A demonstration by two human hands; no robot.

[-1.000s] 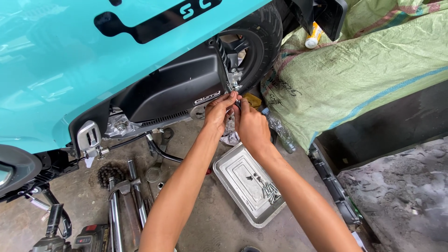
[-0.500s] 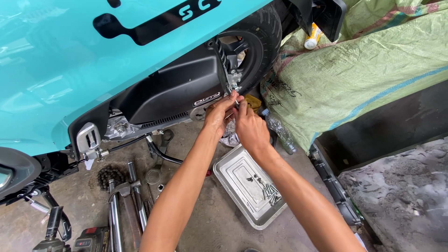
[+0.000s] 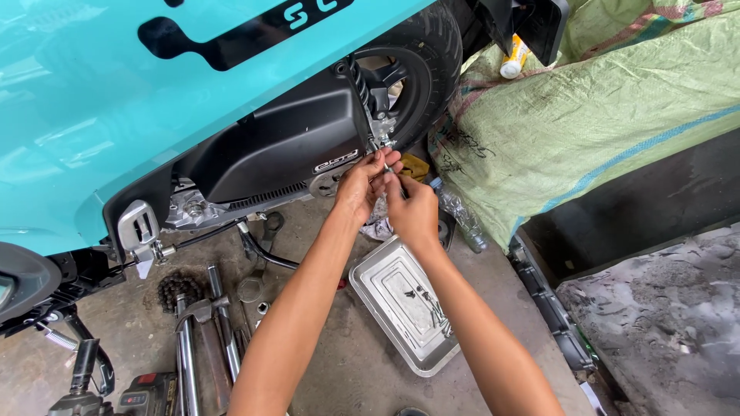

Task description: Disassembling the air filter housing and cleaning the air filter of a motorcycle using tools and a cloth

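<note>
Both hands are up at the scooter's rear wheel [image 3: 420, 69]. Left hand [image 3: 361, 185] and right hand [image 3: 412, 208] pinch a small bolt [image 3: 385, 163] by the black engine cover [image 3: 285, 142]; a metal tray [image 3: 405, 304] sits on the floor below.

White-yellow bottle [image 3: 514, 58] on green woven sack [image 3: 609, 100], top right.

grey concrete floor [image 3: 370, 377], green woven sacks [image 3: 601, 108], daylight
</note>
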